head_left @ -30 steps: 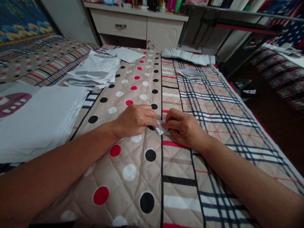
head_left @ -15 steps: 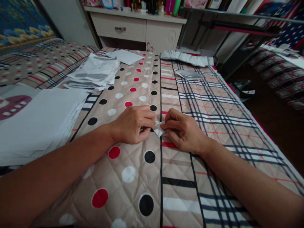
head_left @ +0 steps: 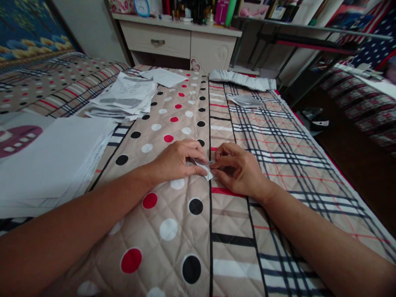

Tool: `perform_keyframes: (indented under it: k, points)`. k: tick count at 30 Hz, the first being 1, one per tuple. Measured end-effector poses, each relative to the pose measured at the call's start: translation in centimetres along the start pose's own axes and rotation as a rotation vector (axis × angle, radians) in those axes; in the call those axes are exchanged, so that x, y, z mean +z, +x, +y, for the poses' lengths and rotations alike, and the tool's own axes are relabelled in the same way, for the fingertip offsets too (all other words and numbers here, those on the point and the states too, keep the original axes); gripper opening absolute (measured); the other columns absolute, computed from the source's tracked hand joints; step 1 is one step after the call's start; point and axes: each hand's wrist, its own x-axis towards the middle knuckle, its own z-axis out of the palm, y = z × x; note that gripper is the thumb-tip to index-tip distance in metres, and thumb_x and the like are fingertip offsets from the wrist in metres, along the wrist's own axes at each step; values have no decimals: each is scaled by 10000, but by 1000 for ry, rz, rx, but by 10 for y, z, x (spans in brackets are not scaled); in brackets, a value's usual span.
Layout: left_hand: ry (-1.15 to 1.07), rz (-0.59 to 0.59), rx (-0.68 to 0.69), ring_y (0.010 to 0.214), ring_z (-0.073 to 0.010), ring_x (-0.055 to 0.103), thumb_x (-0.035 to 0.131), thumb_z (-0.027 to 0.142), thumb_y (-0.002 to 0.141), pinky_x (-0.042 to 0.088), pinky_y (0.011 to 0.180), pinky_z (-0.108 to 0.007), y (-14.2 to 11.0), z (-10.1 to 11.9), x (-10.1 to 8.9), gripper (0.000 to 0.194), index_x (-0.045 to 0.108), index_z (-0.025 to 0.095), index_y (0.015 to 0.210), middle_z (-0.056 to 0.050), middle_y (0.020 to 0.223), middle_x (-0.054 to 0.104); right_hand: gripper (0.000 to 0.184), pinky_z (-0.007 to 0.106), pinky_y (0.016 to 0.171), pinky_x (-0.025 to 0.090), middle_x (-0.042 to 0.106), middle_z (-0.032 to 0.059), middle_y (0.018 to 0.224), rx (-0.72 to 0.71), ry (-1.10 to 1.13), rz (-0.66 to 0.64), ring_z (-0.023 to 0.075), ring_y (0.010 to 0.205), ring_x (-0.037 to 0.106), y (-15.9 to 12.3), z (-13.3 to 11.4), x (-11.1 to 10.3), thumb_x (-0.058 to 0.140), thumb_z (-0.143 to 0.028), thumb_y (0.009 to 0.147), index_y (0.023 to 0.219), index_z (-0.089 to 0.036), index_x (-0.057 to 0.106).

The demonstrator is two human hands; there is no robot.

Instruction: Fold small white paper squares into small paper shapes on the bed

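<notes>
A small folded piece of white paper (head_left: 208,172) is between my two hands, just above or on the patterned bedspread (head_left: 168,251). My left hand (head_left: 182,161) pinches its left side, thumb toward me and fingers on the far side. My right hand (head_left: 239,167) has its thumb and fingertips closed at the paper's right edge. The fingers cover much of the paper, so its full shape is hidden.
Left of my arm lies a large stack of white paper (head_left: 68,152), with a pile of smaller sheets (head_left: 123,95) beyond it. A pleated paper strip (head_left: 243,79) and a folded grey-white paper (head_left: 246,101) lie at the far right. A drawer cabinet (head_left: 157,35) stands behind.
My left thumb has moved onto the near side of the paper, and the left hand has shifted slightly right. The right hand stays at the paper's right edge. The view has tilted slightly.
</notes>
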Motion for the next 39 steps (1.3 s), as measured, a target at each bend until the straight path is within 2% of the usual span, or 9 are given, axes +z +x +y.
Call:
perform_keyframes:
  k: [2, 7, 13, 18, 24, 28, 32, 36, 39]
  points:
    - [-29, -17, 5, 824, -149, 605, 800, 295, 684, 474, 735, -269, 0, -1, -1, 209, 748, 195, 860, -38, 869, 650, 90, 321, 728, 446, 589, 61, 875, -10, 10, 4, 201, 860, 544, 0, 1, 0, 657, -186, 728, 777, -195, 731]
    - [-75, -45, 11, 848, -156, 609, 793, 284, 690, 481, 758, -281, 1, -2, -1, 135, 755, 200, 788, -45, 890, 653, 78, 317, 726, 452, 601, 60, 879, -3, 37, -39, 193, 839, 549, 1, 0, 0, 636, -155, 722, 738, -187, 704]
    - [-19, -6, -76, 818, -144, 600, 753, 262, 731, 462, 735, -276, 2, 2, 4, 123, 682, 172, 688, -31, 872, 644, 57, 306, 773, 455, 588, 71, 1020, 61, 41, -65, 195, 923, 565, 3, -4, -2, 621, -145, 715, 741, -187, 651]
    - [97, -6, -229, 740, -135, 561, 818, 285, 625, 436, 661, -266, 3, 7, 5, 337, 600, 188, 863, 11, 829, 611, 347, 278, 696, 430, 621, 53, 951, 225, -84, -113, 189, 848, 567, 6, -10, -6, 651, -197, 690, 1029, -189, 578]
    - [119, -5, -361, 691, -129, 560, 849, 381, 554, 408, 604, -250, 2, 4, 4, 417, 640, 211, 872, 25, 792, 633, 182, 250, 570, 332, 637, 7, 782, 428, -111, -192, 136, 652, 531, 8, -13, -9, 661, -249, 710, 880, -203, 614]
    - [4, 35, -404, 619, -111, 549, 835, 369, 578, 380, 550, -228, 3, -2, 7, 285, 689, 200, 756, 29, 709, 647, 97, 232, 542, 335, 592, -32, 675, 442, 159, -55, 106, 582, 496, 5, -6, 0, 663, -212, 710, 765, -196, 585]
    - [-171, 229, -423, 570, -102, 535, 770, 355, 670, 368, 518, -207, 9, -8, 8, 212, 700, 157, 699, 11, 631, 644, 86, 233, 590, 404, 614, -11, 727, 387, 356, 210, 124, 654, 554, 11, 2, 15, 656, -200, 730, 763, -184, 579]
    - [-236, 413, -417, 565, -114, 545, 778, 364, 642, 382, 515, -208, 16, -11, 6, 253, 686, 130, 666, -12, 626, 657, 98, 243, 596, 432, 639, 12, 743, 356, 358, 385, 137, 661, 564, 25, 6, 24, 673, -255, 751, 782, -176, 623]
    - [-237, 459, -405, 588, -127, 562, 777, 352, 635, 407, 550, -220, 17, -12, 6, 252, 689, 118, 668, -27, 645, 669, 128, 254, 604, 449, 680, 40, 797, 304, 314, 420, 148, 678, 591, 31, 7, 27, 652, -289, 784, 827, -172, 681]
